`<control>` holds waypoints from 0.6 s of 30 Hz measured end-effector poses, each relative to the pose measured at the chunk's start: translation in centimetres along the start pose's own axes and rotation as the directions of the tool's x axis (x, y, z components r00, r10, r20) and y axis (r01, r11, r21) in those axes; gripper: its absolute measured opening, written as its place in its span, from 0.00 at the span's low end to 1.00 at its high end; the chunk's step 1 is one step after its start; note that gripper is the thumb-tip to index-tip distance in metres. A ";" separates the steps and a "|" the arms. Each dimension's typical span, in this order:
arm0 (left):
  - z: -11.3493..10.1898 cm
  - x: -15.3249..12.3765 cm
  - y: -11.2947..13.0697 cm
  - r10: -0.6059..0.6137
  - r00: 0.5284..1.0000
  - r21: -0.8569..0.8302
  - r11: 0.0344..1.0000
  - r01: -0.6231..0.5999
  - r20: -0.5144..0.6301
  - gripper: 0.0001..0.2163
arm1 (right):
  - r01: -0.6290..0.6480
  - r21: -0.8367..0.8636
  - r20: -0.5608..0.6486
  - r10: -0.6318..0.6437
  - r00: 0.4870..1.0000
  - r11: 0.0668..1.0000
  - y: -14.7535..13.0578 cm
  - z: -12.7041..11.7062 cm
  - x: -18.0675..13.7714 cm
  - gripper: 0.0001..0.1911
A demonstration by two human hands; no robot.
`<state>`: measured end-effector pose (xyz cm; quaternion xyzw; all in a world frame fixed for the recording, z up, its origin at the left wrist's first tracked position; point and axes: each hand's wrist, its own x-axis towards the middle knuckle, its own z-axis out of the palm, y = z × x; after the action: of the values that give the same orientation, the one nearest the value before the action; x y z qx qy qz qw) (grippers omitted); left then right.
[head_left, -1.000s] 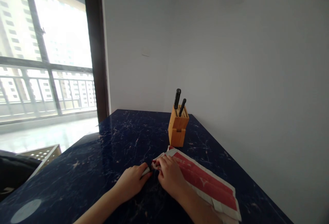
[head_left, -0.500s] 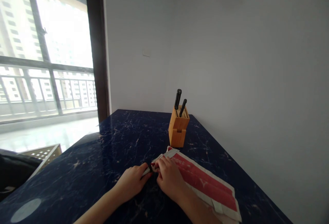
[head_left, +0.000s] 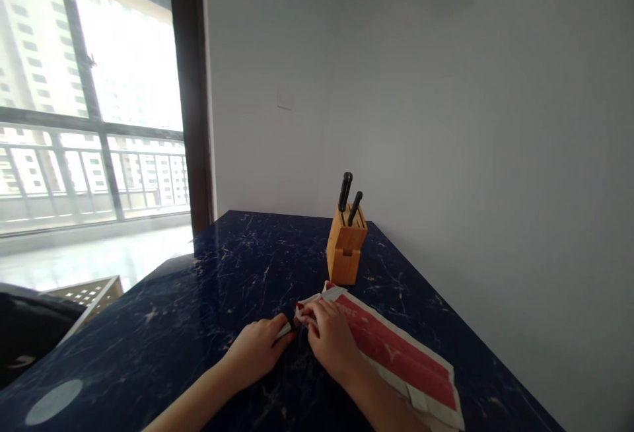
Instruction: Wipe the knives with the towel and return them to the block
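Observation:
A red cloth with a pale border [head_left: 396, 353] lies folded on the dark blue marble counter [head_left: 222, 287], running toward the right front. My right hand [head_left: 331, 338] is closed on the cloth's near corner. My left hand [head_left: 255, 349] is closed beside it, pinching a small dark and pale thing between the fingers, which I cannot make out. The two hands almost touch. A wooden knife block [head_left: 345, 247] with two black handles stands behind the cloth.
A grey wall runs along the counter's right side and back. A large window with a dark frame [head_left: 191, 88] is at the left. A pale perforated box [head_left: 89, 293] and a dark object [head_left: 24, 333] sit beyond the counter's left edge.
Both hands have stayed at the cloth's corner with only small finger movements. The view has shifted slightly.

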<state>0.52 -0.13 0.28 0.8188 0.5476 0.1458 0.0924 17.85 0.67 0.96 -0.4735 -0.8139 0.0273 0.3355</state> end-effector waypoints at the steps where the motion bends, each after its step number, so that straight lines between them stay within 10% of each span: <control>1: 0.0 0.0 0.0 -0.004 1.000 0.000 1.000 0.003 0.001 0.12 | 0.011 0.002 0.003 -0.011 1.000 1.000 -0.1 -0.1 0.0 0.11; 18: 0.4 -0.1 -0.2 0.072 0.997 0.071 0.995 -0.070 -0.022 0.13 | 0.043 -0.001 -0.013 -0.043 0.999 0.999 -0.9 -0.3 0.2 0.10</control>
<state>0.46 -0.12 -0.18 0.8386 0.5240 0.1397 0.0519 17.29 0.25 1.57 -0.4562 -0.8216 0.0165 0.3413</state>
